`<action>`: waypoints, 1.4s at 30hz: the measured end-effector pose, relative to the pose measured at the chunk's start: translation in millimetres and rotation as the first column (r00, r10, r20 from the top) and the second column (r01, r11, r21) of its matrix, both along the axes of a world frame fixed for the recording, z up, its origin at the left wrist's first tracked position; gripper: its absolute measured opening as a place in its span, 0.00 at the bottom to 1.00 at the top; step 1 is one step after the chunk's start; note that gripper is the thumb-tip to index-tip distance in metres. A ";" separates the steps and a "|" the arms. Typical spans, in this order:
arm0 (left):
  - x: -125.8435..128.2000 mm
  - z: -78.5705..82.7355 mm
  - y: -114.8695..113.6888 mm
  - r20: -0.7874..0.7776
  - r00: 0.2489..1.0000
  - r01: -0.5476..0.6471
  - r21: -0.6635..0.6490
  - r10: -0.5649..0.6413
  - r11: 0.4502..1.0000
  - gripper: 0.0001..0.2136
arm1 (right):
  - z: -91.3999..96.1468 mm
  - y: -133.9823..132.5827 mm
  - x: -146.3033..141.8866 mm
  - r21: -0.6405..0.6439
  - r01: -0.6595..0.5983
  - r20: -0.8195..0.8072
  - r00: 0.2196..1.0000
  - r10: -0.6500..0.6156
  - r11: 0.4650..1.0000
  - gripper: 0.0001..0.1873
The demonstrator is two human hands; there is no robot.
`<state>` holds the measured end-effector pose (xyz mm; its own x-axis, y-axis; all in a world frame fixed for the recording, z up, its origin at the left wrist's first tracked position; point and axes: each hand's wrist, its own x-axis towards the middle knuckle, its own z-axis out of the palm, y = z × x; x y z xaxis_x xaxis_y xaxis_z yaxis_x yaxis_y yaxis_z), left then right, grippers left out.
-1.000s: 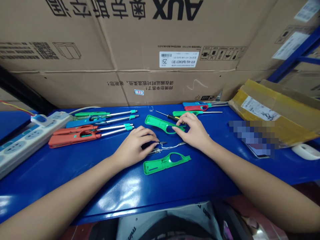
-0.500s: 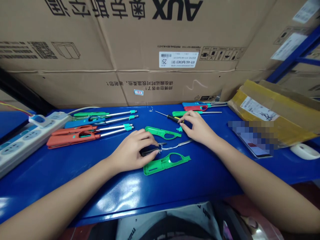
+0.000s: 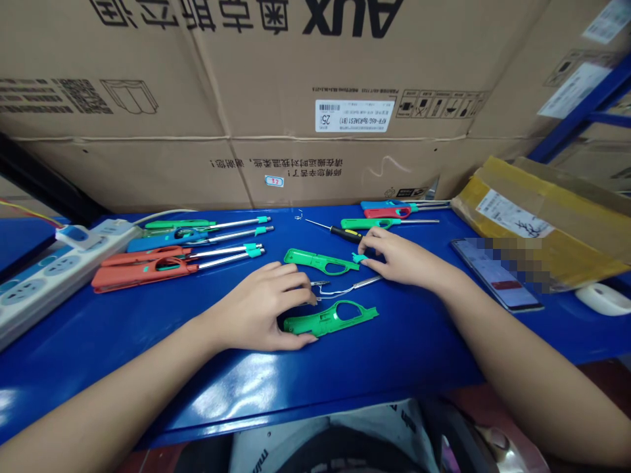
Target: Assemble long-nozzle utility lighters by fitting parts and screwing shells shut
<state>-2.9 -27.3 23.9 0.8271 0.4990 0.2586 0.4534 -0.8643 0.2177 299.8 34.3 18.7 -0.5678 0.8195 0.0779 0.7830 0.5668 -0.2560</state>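
My left hand [image 3: 269,305] is spread over the left end of a green lighter handle half [image 3: 313,324]. Its thumb lies by the near edge, its fingers beyond the far edge. Past those fingertips, a thin metal-tipped part [image 3: 321,283] and white wires [image 3: 338,292] run to a metal tube [image 3: 367,282]. My right hand [image 3: 394,256] has thumb and forefinger closed on a small teal plastic piece [image 3: 358,258], perhaps a trigger. A second green handle half [image 3: 315,261] lies farther back, between the hands. Behind my right hand rests a black and yellow screwdriver [image 3: 345,233].
Several long lighters [image 3: 167,268] lie at the left beside a white power strip [image 3: 59,263]. More lighters [image 3: 384,211] lie at the back right. A phone [image 3: 497,276], a taped carton [image 3: 537,223] and a white mouse [image 3: 604,299] occupy the right. A large cardboard box [image 3: 276,79] stands behind.
My left thumb has moved toward me, from the dark part to the near edge of the lower green half. My right hand has left the screwdriver and closed on the teal piece.
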 end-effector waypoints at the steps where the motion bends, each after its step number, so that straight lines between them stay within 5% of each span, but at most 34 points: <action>1: -0.2 -0.5 0.4 0.004 1.000 0.014 -0.004 -0.014 1.000 0.15 | 1.4 0.6 0.9 -0.002 0.016 -0.002 1.000 -0.016 1.000 0.06; 5: -1.0 -1.5 2.3 0.022 0.999 0.036 -0.007 -0.036 0.999 0.11 | 7.3 1.8 3.0 -0.059 0.065 -0.115 0.991 -0.071 0.996 0.05; 10: -2.4 -0.4 3.7 0.014 1.000 0.023 0.015 -0.023 1.000 0.11 | 16.6 -3.7 0.7 0.023 -0.046 -0.271 0.961 0.050 0.999 0.07; 19: -2.8 -1.8 3.3 0.008 1.000 0.028 -0.011 -0.028 1.000 0.12 | 0.7 -15.8 -20.4 -0.020 -0.281 -0.213 0.939 0.271 0.959 0.10; 27: -2.9 -3.0 4.2 -0.007 1.000 0.022 -0.021 -0.022 1.000 0.12 | -7.9 -15.9 -25.1 0.066 -0.180 -0.125 0.974 0.187 0.982 0.11; 36: -3.1 -2.5 3.8 0.009 1.000 0.029 -0.022 -0.029 0.999 0.12 | 0.8 -21.2 -29.7 -0.035 -0.160 -0.214 0.965 0.149 0.986 0.08; 42: -1.4 -3.5 3.1 0.087 0.996 0.033 -0.026 -0.031 0.999 0.10 | -2.9 -21.8 -32.4 0.027 -0.106 -0.129 0.986 0.109 0.994 0.14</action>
<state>-4.2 -24.2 20.5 0.8179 0.4803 0.3167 0.4038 -0.8714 0.2785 267.3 12.5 15.8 -0.6363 0.7518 0.1731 0.6779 0.6520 -0.3396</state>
